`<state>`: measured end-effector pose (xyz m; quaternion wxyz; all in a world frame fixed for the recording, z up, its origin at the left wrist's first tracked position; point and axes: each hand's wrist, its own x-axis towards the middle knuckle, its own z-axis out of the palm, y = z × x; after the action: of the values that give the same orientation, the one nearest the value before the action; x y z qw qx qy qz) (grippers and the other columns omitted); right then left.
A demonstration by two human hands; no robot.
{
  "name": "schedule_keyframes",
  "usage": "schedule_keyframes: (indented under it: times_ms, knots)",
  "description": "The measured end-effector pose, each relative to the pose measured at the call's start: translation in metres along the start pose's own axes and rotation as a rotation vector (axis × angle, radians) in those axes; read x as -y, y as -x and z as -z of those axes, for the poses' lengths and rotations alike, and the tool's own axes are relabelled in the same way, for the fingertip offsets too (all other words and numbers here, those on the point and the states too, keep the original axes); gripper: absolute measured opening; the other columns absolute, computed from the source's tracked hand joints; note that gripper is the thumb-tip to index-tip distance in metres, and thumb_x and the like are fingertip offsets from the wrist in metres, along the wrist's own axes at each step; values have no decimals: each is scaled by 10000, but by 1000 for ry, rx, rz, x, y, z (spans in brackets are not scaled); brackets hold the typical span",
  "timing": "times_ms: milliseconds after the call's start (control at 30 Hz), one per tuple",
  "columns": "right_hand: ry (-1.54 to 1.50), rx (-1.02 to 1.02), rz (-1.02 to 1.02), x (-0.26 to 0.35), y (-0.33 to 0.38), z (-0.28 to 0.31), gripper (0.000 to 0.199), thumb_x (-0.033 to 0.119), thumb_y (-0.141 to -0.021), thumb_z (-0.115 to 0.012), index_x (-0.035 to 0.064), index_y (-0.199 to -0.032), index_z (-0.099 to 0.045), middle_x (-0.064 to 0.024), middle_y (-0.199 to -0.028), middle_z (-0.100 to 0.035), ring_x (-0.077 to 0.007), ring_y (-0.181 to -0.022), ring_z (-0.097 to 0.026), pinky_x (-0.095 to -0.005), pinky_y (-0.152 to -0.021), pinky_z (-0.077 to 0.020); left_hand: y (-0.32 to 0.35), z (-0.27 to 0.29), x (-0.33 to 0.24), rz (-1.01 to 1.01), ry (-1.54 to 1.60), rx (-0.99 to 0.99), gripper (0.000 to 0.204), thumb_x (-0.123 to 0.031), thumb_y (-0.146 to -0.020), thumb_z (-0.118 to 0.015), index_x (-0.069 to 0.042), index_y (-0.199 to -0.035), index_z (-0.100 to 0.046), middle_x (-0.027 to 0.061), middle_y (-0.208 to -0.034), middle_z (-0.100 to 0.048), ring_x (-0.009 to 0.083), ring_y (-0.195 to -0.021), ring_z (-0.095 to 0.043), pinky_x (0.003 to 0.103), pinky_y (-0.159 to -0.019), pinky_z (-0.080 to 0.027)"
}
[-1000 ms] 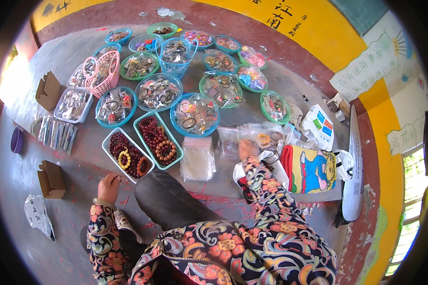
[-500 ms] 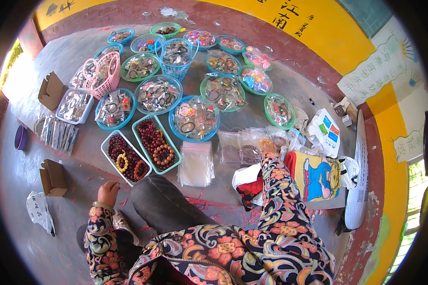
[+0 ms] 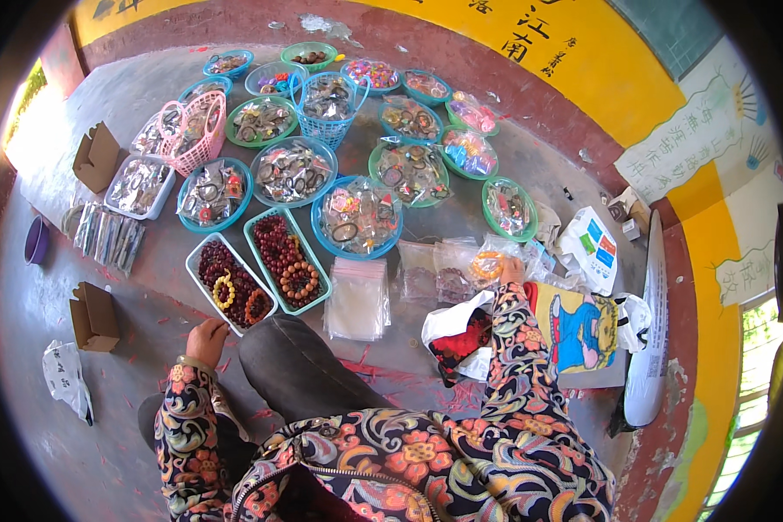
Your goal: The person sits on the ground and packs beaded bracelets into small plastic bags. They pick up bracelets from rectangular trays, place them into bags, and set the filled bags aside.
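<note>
My left hand (image 3: 206, 341), with a bangle at the wrist, is open and holds nothing that I can see. Its fingers reach close to the near corner of a white tray (image 3: 265, 315) of dark red bead strings, where a yellow bead bracelet (image 3: 224, 292) lies. Out to the right, my right hand (image 3: 512, 271) is closed at the edge of a clear plastic bag (image 3: 472, 256). An orange-yellow bead bracelet (image 3: 486, 265) shows in that bag, next to the fingers. Bagged purplish bracelets (image 3: 453, 284) lie in a row to its left.
A green tray (image 3: 323, 298) of beads and a stack of clear bags (image 3: 358, 300) lie ahead of my knee. Beyond are several basins (image 3: 320, 246) and a pink basket (image 3: 219, 145). A cartoon-print bag (image 3: 544, 324) lies right; cardboard boxes (image 3: 104, 331) stand left.
My right hand has shifted slightly right, and the orange-yellow bracelet now shows beside it. My left hand has moved a little forward and right, to the white tray's corner.
</note>
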<state>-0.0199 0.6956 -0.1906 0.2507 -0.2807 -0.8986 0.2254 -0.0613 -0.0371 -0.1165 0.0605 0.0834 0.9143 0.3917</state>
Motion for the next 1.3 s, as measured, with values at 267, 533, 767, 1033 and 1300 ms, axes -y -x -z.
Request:
schedule_keyframes:
  times_ms: [267, 533, 767, 1033, 1300]
  knots:
    - [-1520, 496, -746, 153, 35, 3, 254, 228, -834, -462, 40, -986, -542, -103, -990, -603, -260, -935, -584, -429, -830, -475, 12, 13, -58, 64, 186, -53, 204, -173, -833, -550, -1, -904, -633, 147, -778, -633, 222, -737, -620, 317, -684, -473]
    - [-1580, 1223, -544, 421, 153, 33, 223, 156, -873, -444, 30, -1045, -509, -118, -1018, -586, -259, -942, -574, -425, -874, -445, 39, 2, -101, 140, 1470, -29, 359, -254, -935, -412, 37, -1110, -525, 132, -1084, -573, 217, -1041, -534, 322, -929, -408]
    - [-1507, 1524, -570, 507, 228, 11, 266, 191, -914, -419, 1, -1077, -510, -144, -1060, -583, -263, -982, -570, -417, -886, -441, 70, 25, -115, 9, 2117, 313, 398, -312, -916, -436, -14, -1180, -458, 103, -1198, -499, 238, -1137, -466, 391, -951, -380]
    - [-1309, 1559, -563, 512, 254, -8, 255, 142, -890, -510, -2, -1100, -502, -106, -1060, -577, -209, -967, -571, -370, -866, -464, 75, 24, -55, 113, 1951, 35, 288, -162, -878, -516, 23, -1098, -524, 136, -1082, -576, 223, -984, -575, 376, -868, -462]
    - [-731, 973, 329, 522, 262, -2, 215, 212, -890, -542, 10, -893, -615, -62, -747, -640, -159, -661, -611, -268, -595, -472, 79, 27, -55, 228, 2003, -92, 361, -271, -937, -410, 22, -1135, -485, 143, -1083, -567, 251, -986, -571, 388, -866, -461]
